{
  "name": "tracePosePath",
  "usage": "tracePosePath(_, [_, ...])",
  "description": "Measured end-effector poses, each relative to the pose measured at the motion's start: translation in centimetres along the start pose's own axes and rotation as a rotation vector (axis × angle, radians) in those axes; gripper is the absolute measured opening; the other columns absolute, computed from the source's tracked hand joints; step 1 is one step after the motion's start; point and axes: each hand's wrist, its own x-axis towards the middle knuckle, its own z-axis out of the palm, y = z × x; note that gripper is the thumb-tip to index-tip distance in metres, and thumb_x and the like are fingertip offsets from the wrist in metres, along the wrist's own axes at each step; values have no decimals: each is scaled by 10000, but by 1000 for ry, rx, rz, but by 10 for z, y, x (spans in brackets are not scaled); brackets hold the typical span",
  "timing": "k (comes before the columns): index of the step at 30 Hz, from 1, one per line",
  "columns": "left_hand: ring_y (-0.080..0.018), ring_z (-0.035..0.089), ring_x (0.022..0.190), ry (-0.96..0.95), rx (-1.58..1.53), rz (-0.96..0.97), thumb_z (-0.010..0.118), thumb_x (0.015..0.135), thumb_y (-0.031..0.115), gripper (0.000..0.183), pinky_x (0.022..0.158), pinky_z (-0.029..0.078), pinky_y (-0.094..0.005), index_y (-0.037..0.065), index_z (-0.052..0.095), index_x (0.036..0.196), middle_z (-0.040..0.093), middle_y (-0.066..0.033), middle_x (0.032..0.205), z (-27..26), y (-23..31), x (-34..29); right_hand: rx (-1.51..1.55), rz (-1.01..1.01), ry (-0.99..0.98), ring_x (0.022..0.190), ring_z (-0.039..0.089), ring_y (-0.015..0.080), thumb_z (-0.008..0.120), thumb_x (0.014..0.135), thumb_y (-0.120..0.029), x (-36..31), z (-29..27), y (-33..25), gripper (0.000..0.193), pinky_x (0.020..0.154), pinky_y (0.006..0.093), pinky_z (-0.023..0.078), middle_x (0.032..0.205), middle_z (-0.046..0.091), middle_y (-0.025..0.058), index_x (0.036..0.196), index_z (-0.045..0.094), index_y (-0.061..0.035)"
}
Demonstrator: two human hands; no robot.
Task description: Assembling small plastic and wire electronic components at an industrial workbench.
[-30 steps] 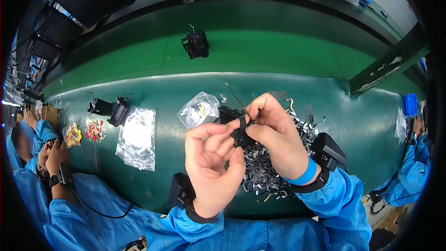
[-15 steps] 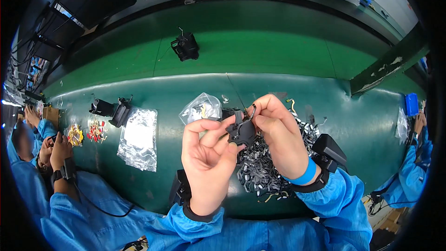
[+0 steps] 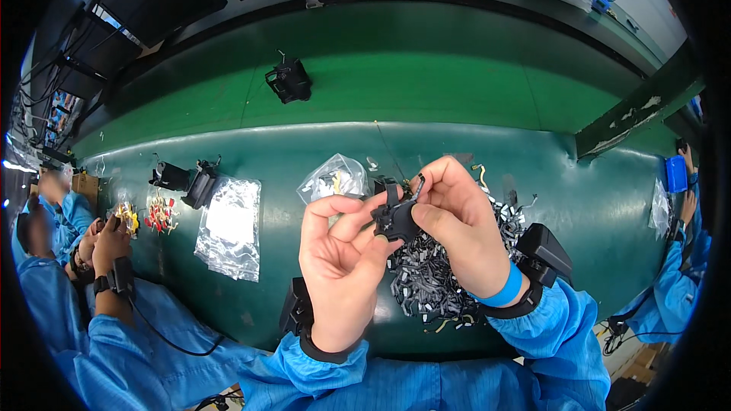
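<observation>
Left of my fingers, past the small clear bag [image 3: 335, 179], lie flat plastic bags [image 3: 228, 232]; here's my left hand [image 3: 339, 255], thumb and fingertips pinching the black part [image 3: 396, 222]. It's just swung round between my hands, broad face showing now, so that side looks reachable. My right hand [image 3: 464, 236], nearly closed, grips its right edge above the cable heap [image 3: 430, 293]; further right, green tabletop [image 3: 609, 221] offers elbow room.
</observation>
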Motion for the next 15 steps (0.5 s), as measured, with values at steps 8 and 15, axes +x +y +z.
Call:
tracePosePath(8, [-238, 627, 1055, -16, 0, -38, 524, 829, -148, 394, 851, 552, -299, 5, 359, 1153, 553, -276, 1227, -3, 1, -3, -18, -21, 6, 819, 464, 40, 527, 877, -22, -1, 1, 4, 110, 725, 208, 391, 876, 487, -22, 959, 462, -59])
tracePosePath(15, [-242, 597, 1111, -45, 34, 69, 474, 812, -205, 433, 898, 493, -252, -1, 339, 1169, 532, -293, 1251, -4, -7, -5, -76, -98, 28, 759, 427, 42, 586, 818, 2, -3, 4, 9, 232, 677, 211, 378, 852, 442, -25, 988, 444, -66])
